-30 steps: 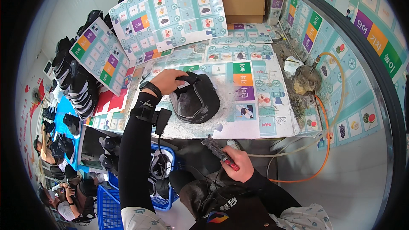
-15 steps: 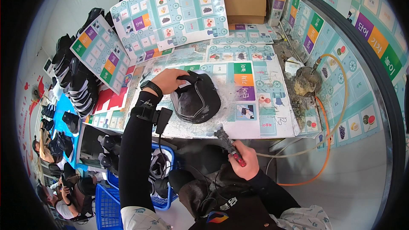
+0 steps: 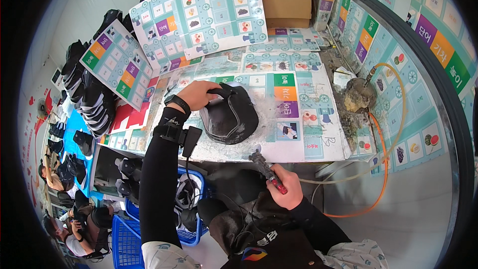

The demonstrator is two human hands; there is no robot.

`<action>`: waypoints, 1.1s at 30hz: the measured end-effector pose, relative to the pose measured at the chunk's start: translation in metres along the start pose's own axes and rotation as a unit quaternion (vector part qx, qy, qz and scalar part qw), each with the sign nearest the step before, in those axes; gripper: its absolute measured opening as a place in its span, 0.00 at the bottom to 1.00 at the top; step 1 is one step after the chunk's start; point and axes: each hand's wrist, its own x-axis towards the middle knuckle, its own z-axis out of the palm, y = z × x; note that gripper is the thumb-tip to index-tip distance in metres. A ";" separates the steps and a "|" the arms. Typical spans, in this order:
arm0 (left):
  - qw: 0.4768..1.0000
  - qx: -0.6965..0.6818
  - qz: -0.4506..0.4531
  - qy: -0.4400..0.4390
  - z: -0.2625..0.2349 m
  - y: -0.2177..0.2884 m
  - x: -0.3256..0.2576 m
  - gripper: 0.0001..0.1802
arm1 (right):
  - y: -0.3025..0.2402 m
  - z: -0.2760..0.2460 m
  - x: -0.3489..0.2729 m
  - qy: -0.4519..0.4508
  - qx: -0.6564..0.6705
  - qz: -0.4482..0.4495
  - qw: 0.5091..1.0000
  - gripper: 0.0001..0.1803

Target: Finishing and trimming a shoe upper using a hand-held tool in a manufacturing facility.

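Apparently unfinished, with completed steps unclear: holding a black cap on the tabletop in a pinched left grip and, apart from it, a red-handled tool in a closed right grip.

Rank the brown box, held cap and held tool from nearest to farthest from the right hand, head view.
1. Tool: in the right hand.
2. Cap: forward-left, held by the left hand.
3. Brown box: far back, beyond the cap.

Passage lies right of the black cap; crusted lump blocks beyond.
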 end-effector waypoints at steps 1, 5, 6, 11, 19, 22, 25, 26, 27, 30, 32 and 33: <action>1.000 0.004 0.001 -0.001 0.000 0.001 0.000 0.17 | -0.001 -0.002 0.000 0.009 0.010 0.007 1.000 0.16; 1.000 0.003 -0.006 0.006 0.002 -0.004 -0.001 0.17 | -0.001 0.001 -0.001 0.032 0.009 0.009 0.999 0.16; 1.000 0.005 -0.006 0.006 0.002 -0.004 0.000 0.17 | -0.001 0.002 0.000 0.036 0.007 0.000 0.999 0.14; 1.000 0.001 -0.014 -0.001 0.002 0.000 0.000 0.17 | -0.001 0.001 0.000 -0.024 0.015 0.001 1.000 0.15; 1.000 0.009 0.003 0.000 0.003 -0.003 -0.001 0.17 | -0.008 0.003 0.002 -0.042 0.011 -0.005 0.999 0.15; 1.000 0.010 0.007 0.002 0.002 0.000 -0.001 0.17 | -0.003 0.003 0.000 0.008 0.002 -0.008 1.000 0.15; 1.000 0.006 0.001 0.005 0.002 -0.004 -0.002 0.17 | -0.007 -0.002 0.001 0.018 0.021 0.000 1.000 0.16; 1.000 0.006 0.002 0.005 0.003 -0.003 -0.002 0.17 | -0.007 -0.004 0.001 0.019 0.027 0.006 0.999 0.17; 1.000 0.004 0.004 0.004 0.003 -0.002 -0.001 0.17 | -0.006 -0.004 0.001 0.020 0.026 0.007 0.999 0.17; 1.000 0.001 -0.001 0.002 0.003 -0.002 -0.001 0.17 | -0.005 -0.004 0.001 -0.001 0.024 -0.024 0.999 0.18; 1.000 0.000 -0.006 0.000 0.002 -0.002 -0.001 0.17 | -0.007 -0.004 0.001 -0.042 0.031 -0.056 0.997 0.19; 1.000 0.001 -0.008 -0.001 0.002 -0.001 -0.001 0.17 | -0.010 -0.004 0.001 -0.065 0.032 -0.058 0.996 0.19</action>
